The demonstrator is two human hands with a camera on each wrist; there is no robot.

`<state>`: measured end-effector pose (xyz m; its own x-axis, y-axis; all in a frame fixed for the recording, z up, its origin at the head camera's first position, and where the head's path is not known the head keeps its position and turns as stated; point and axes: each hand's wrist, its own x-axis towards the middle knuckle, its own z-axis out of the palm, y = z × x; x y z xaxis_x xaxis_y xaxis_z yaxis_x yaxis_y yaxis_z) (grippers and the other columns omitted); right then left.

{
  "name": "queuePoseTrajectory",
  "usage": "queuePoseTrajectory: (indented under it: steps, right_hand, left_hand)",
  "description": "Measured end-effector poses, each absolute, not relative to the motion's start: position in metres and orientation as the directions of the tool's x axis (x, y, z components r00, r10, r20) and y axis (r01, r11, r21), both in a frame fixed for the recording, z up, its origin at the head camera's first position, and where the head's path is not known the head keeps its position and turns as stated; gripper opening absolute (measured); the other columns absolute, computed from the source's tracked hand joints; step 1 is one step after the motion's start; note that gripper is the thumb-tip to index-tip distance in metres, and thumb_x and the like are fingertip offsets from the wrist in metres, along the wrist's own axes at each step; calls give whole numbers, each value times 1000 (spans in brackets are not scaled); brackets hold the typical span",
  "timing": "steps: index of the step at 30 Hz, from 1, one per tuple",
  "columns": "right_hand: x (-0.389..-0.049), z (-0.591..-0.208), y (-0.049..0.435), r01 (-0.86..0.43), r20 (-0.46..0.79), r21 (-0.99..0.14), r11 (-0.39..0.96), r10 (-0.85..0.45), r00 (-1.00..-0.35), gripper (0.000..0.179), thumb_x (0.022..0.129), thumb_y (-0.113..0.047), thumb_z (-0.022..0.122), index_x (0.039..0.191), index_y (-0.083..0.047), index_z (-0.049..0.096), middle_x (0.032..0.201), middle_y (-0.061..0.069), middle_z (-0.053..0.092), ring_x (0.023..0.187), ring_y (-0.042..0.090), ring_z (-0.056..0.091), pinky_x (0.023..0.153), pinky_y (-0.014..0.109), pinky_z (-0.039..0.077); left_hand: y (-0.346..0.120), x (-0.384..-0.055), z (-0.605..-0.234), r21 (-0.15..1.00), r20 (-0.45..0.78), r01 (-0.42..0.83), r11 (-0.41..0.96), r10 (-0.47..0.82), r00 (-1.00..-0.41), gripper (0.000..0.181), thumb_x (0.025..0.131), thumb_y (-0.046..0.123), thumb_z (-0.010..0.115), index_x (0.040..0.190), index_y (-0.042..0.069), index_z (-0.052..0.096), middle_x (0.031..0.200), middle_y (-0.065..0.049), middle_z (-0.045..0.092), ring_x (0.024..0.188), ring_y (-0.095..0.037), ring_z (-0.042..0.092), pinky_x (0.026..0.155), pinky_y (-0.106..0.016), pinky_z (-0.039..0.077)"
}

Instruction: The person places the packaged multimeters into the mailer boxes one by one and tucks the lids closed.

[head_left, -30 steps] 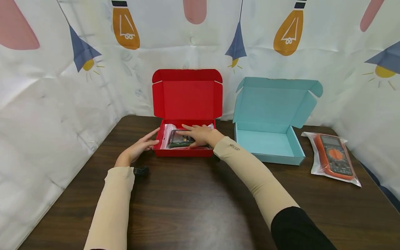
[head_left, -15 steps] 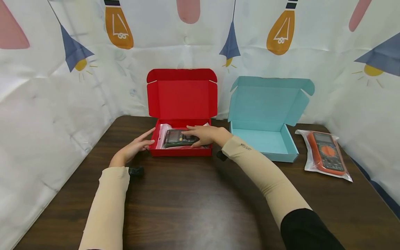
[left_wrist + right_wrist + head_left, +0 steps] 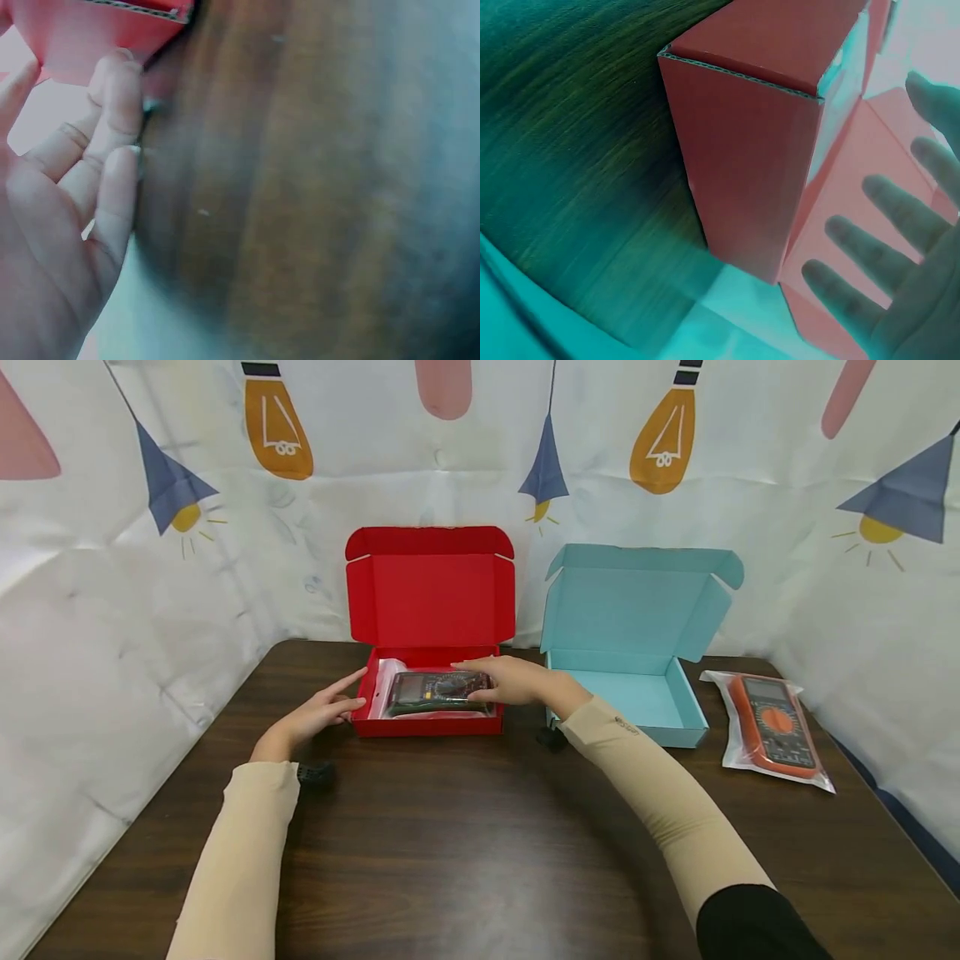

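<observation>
A dark multimeter (image 3: 438, 690) in a clear, pink-tinted plastic bag lies in the open red cardboard box (image 3: 431, 727), its lid standing up behind. My left hand (image 3: 318, 714) touches the box's left side, index finger and thumb spread along it. The left wrist view has that hand (image 3: 56, 202) with its fingers relaxed by the red wall. Over the box's right end is my right hand (image 3: 517, 681), its fingers reaching across the right end of the multimeter. In the right wrist view this hand (image 3: 922, 262) has straight, spread fingers beside the red wall (image 3: 742, 157).
An open light blue box (image 3: 630, 689) with a raised lid stands right of the red one. Farther right on the dark wooden table (image 3: 450, 843) lies an orange multimeter (image 3: 776, 718) in a clear bag. A printed white curtain (image 3: 300, 543) hangs behind.
My right hand has drawn back to the right, uncovering more of the dark multimeter. The left hand stays at the box's left side. The head view has turned slightly right.
</observation>
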<state>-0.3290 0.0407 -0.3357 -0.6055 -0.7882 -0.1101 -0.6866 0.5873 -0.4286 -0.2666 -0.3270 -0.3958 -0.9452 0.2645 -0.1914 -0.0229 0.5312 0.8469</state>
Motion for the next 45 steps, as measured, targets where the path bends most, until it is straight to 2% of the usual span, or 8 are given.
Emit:
queuePoseTrajectory:
  steps: [3,7,16,25,28,32,39,45]
  right_hand:
    - [-327,-336,46,-653,-26,-465,597,-747,-664,70,100,-27,68,161,-17,36,138,15,60,108,30,61,94,42,54]
    - [-326,-337,52,-613,93,-531,585,-679,-728,67,100,-21,68,160,-14,38,157,12,45,133,35,49,102,46,51]
    - [-330,-348,58,-487,253,-710,509,-461,-851,54,102,-13,63,153,-7,47,142,18,58,120,36,60,94,45,55]
    - [-332,-353,53,-431,293,-752,499,-333,-896,69,100,-13,64,160,-6,32,161,15,36,142,36,40,111,52,41]
    - [-334,-353,52,-410,292,-780,473,-303,-907,75,98,-13,64,162,-5,26,164,16,29,146,34,33,113,53,38]
    - [-340,-352,52,-366,263,-822,436,-279,-923,81,97,-14,64,163,-4,19,166,17,22,149,34,28,114,53,37]
    - [-349,-354,48,-316,224,-881,352,-280,-934,90,94,-9,68,164,-3,12,165,19,23,150,34,25,115,53,35]
    - [-352,-359,46,-209,132,-928,308,-253,-959,93,95,-12,66,165,-6,6,165,19,22,147,40,30,112,53,40]
  left_hand:
    - [-329,-267,-391,822,-186,-2,570,264,-946,82,103,35,55,166,13,8,145,-32,45,121,-43,53,109,-62,40]
    - [-328,-269,-381,786,-172,19,618,248,-953,76,104,35,54,164,6,17,144,-32,47,114,-41,59,105,-61,43]
    - [-310,-279,-365,674,-78,72,735,168,-983,59,104,22,56,153,-5,38,129,-32,57,110,-45,60,99,-59,49]
    - [-295,-292,-354,692,108,19,722,-77,-991,47,106,21,48,147,-2,51,136,-30,57,124,-45,53,102,-58,44]
    - [-292,-299,-350,765,161,-4,644,-197,-967,47,105,19,48,148,0,51,139,-27,57,128,-44,51,105,-56,42]
    - [-286,-309,-344,873,154,-23,487,-320,-935,51,104,17,48,152,2,46,147,-24,53,134,-39,49,110,-50,39]
    - [-275,-323,-351,933,74,-48,358,-320,-944,63,104,18,47,162,7,25,159,-23,37,143,-40,39,117,-52,31]
    - [-269,-325,-354,964,38,-46,264,-307,-951,67,105,19,47,164,8,17,158,-25,36,144,-39,38,119,-52,29]
